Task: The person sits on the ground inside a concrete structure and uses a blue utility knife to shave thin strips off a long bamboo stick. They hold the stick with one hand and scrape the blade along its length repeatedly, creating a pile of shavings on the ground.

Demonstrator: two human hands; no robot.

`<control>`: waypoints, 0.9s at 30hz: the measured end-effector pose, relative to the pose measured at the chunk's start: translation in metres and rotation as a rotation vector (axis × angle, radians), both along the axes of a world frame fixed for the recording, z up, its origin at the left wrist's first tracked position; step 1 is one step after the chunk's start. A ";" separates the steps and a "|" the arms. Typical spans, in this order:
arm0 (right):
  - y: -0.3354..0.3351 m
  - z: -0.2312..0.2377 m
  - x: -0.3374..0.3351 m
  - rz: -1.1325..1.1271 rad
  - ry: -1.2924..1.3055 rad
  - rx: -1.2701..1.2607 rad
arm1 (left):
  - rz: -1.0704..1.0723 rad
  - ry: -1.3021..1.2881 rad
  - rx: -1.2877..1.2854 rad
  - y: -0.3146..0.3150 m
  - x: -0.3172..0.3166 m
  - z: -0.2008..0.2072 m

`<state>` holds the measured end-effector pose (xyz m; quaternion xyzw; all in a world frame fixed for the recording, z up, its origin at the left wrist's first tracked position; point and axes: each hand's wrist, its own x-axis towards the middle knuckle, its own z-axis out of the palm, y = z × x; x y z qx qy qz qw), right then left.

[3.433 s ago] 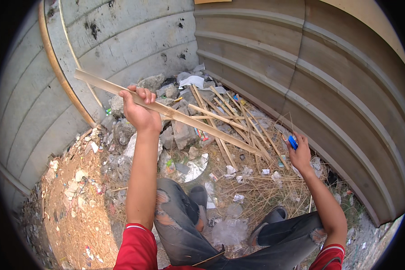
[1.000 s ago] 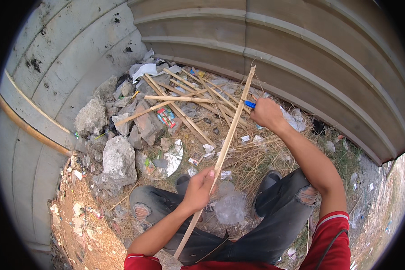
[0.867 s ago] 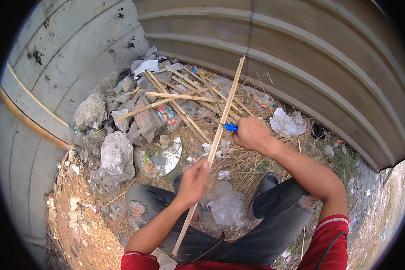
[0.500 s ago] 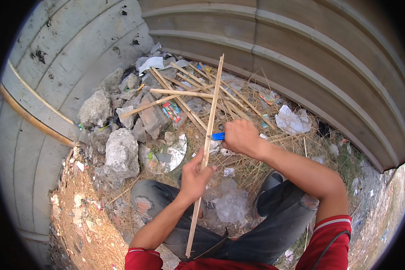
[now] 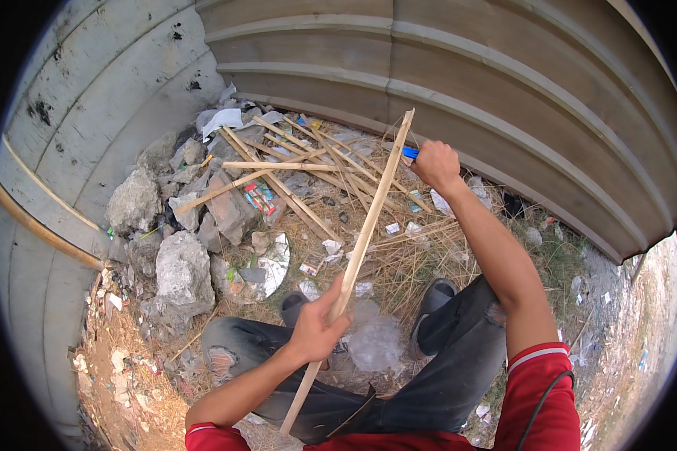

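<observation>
A long pale wooden strip (image 5: 365, 237) slants across the middle, from near my lap up to the right. My left hand (image 5: 317, 328) is closed around its lower half. My right hand (image 5: 436, 164) grips a blue utility knife (image 5: 410, 152), mostly hidden in my fist. The knife's blue end is beside the strip's upper part, at its right edge; the blade itself cannot be made out. Thin curled fibres show near the strip's far end.
Several wooden strips (image 5: 278, 186) lie crossed on the littered ground ahead. Broken concrete chunks (image 5: 182, 272) are piled at the left. A corrugated metal wall (image 5: 301, 56) stands beyond and a pale panel wall (image 5: 120, 83) at the left. A clear plastic bag (image 5: 376, 342) lies between my feet.
My right hand and the knife have moved away from me along the strip, toward its far end. The strip has tilted further right. The whole view has shifted slightly.
</observation>
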<state>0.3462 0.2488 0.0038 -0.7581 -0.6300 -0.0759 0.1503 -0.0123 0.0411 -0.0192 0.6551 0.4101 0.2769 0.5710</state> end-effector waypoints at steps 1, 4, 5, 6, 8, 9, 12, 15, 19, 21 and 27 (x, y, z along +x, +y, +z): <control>0.001 0.001 0.007 -0.041 -0.006 0.028 | -0.015 0.010 0.020 -0.002 -0.003 0.001; -0.003 0.003 0.029 -0.127 0.046 0.051 | -0.066 0.025 0.096 -0.008 -0.011 -0.001; -0.006 0.004 0.036 -0.139 0.043 0.070 | -0.088 0.019 0.133 -0.012 -0.014 -0.004; -0.008 0.006 0.044 -0.151 0.039 0.089 | -0.109 0.014 0.170 -0.014 -0.016 -0.007; -0.011 0.010 0.049 -0.182 0.052 0.103 | -0.118 0.027 0.043 -0.012 -0.015 0.003; -0.010 0.011 0.051 -0.199 0.068 0.100 | -0.128 0.013 0.040 -0.012 -0.015 0.003; -0.011 0.019 0.046 -0.216 0.085 0.157 | -0.149 -0.064 0.164 -0.012 -0.017 -0.004; -0.013 0.022 0.042 -0.228 0.148 0.205 | -0.161 -0.208 -0.133 -0.011 -0.016 0.010; -0.003 0.036 0.032 -0.228 0.347 0.233 | -0.181 -0.584 -0.559 -0.009 -0.013 0.026; 0.005 0.041 0.031 -0.211 0.444 0.220 | -0.197 -0.702 -0.738 -0.004 -0.016 0.029; -0.007 0.046 0.039 0.163 0.422 0.024 | -0.153 -0.554 -0.526 -0.009 -0.038 0.017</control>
